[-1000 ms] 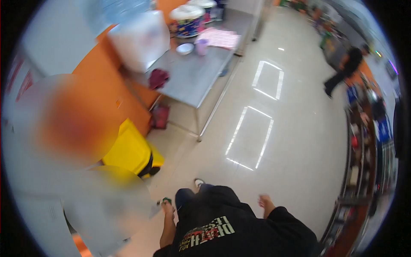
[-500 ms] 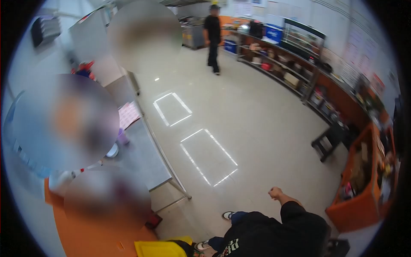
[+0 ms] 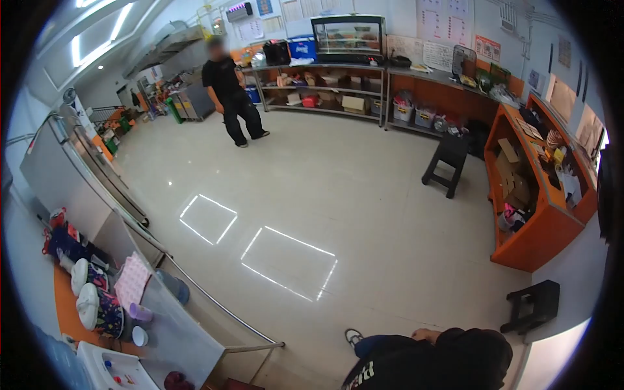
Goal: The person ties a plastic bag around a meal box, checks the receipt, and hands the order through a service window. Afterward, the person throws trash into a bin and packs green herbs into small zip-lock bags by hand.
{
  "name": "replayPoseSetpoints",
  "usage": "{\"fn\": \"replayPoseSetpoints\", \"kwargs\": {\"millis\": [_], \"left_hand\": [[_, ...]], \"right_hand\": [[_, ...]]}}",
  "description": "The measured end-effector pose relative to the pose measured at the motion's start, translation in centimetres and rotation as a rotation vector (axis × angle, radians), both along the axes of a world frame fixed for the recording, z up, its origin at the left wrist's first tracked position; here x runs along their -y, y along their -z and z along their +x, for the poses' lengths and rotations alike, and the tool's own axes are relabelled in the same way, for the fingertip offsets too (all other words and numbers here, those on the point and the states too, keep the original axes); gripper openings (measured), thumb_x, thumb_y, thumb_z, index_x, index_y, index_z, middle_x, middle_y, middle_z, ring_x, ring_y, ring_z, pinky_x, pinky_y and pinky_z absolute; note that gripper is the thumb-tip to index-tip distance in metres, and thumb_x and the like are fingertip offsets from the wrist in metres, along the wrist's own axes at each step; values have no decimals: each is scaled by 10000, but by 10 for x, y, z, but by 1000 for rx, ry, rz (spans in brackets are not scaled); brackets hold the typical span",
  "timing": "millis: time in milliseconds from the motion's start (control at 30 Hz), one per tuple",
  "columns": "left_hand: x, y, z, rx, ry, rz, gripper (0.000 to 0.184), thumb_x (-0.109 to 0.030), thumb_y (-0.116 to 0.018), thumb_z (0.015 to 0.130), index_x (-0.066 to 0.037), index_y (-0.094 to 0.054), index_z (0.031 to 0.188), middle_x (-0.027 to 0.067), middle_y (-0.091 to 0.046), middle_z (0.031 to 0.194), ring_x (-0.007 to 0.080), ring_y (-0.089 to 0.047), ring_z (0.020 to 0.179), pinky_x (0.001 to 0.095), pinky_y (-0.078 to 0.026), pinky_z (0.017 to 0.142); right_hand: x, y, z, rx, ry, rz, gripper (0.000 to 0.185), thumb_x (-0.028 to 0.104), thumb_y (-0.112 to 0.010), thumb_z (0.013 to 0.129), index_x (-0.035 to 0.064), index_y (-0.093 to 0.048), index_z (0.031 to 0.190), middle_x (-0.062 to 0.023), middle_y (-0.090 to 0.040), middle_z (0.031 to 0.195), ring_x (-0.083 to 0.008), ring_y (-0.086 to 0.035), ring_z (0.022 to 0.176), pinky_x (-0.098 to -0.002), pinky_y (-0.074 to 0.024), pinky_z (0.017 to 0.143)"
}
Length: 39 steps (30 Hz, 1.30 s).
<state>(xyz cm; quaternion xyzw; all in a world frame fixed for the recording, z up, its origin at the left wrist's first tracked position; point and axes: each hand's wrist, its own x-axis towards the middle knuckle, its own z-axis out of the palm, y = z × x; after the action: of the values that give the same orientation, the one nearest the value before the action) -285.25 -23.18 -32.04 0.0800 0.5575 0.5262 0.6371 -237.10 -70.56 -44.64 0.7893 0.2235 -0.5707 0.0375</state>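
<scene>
The right hand (image 3: 426,335) is positioned low, partly covered by the black sleeve (image 3: 478,341); whether its grip is spread or pressed together, I cannot tell. The left hand is out of view. The nearest stool (image 3: 530,305) stands by the wall (image 3: 572,279), presumably clear of foot traffic. The purple cup (image 3: 140,312) and white bowl (image 3: 140,336) share the desk (image 3: 172,331), likely for easy reach.

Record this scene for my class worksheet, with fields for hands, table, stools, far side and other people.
Left hand: out of view
Right hand: beside black top; grip unclear
Table: purple cup, white bowl, pink cloth
Stools: two, black; far stool, near stool
Far side: display case, blue box
Other people: one co-worker, standing
</scene>
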Motion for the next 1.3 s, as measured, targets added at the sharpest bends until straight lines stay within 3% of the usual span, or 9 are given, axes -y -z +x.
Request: {"fn": "replayPoseSetpoints", "kwargs": {"millis": [133, 267, 300, 467, 633, 700, 867, 1233, 1300], "left_hand": [[11, 11, -9, 16, -212, -26, 287, -398, -490, 970, -128, -588, 982, 75, -615, 980, 242, -601, 880, 383, -508, 737], [161, 65, -33, 85, -634, -134, 308, -403, -480, 972, -117, -591, 996, 87, -623, 1013, 258, -608, 925, 397, -510, 767], [197, 84, -20, 131, -758, -138, 313, -404, -478, 973, -114, -592, 1000, 90, -625, 1021, 262, -610, 936, 401, -511, 775], [278, 123, 79, 263, -1108, -220, 340, -411, -466, 976, -99, -596, 1017, 105, -635, 1062, 283, -620, 993, 418, -514, 813], [265, 121, 117, 251, -731, -390, 443, -391, -491, 996, -110, -498, 1339, 84, -602, 1280, 274, -613, 1046, 401, -498, 816], [267, 118, 129, 154, -574, -526, 412, -357, -534, 984, -122, -508, 1321, 77, -612, 1267, 289, -632, 1014, 406, -506, 815], [257, 120, 140, -774, 524, -447, 398, -368, -554, 940, -101, -647, 1219, 139, -692, 1176, 290, -666, 1053, 399, -512, 903], [351, 132, 59, -791, 701, -306, 412, -407, -575, 889, -128, -664, 1179, 155, -686, 1159, 338, -633, 1120, 414, -497, 952], [382, 111, 36, -904, 608, -515, 383, -403, -577, 878, -145, -684, 1139, 124, -654, 1226, 334, -583, 1185, 451, -461, 970]], "right_hand": [[-16, 17, 63, -39, -105, 171, 486, 437, -621, 878, 30, -714, 1128, -139, -717, 1109, -313, -691, 896, -426, -532, 829], [-60, -76, 120, 10, 637, 259, 237, 192, -521, 959, 40, -657, 1079, -124, -694, 912, -296, -680, 785, -423, -565, 654], [-44, -10, 147, -11, 766, 423, 269, 246, -505, 987, 16, -618, 1072, -131, -674, 894, -237, -685, 771, -370, -566, 578], [-51, -21, 180, -202, 770, 159, 360, 284, -574, 1001, 46, -537, 1269, -134, -637, 1136, -267, -653, 945, -364, -559, 746], [4, -41, 180, -216, 689, 145, 441, 284, -553, 1004, 41, -481, 1366, -169, -613, 1220, -326, -645, 1030, -460, -545, 858], [143, 126, 253, -315, 856, 182, 421, 252, -562, 991, 21, -522, 1341, -192, -637, 1169, -326, -657, 1004, -447, -546, 866], [72, 55, 210, -129, 321, 29, 404, 233, -578, 971, 5, -563, 1304, -204, -659, 1113, -316, -665, 991, -427, -545, 872], [-164, 81, 26, 17, -956, 550, 386, 227, -610, 935, -10, -619, 1239, -205, -689, 1033, -288, -670, 989, -393, -539, 876], [-196, 53, -47, -23, -580, 457, 357, 252, -622, 910, -10, -665, 1149, -193, -710, 985, -273, -680, 969, -374, -533, 870]]}}
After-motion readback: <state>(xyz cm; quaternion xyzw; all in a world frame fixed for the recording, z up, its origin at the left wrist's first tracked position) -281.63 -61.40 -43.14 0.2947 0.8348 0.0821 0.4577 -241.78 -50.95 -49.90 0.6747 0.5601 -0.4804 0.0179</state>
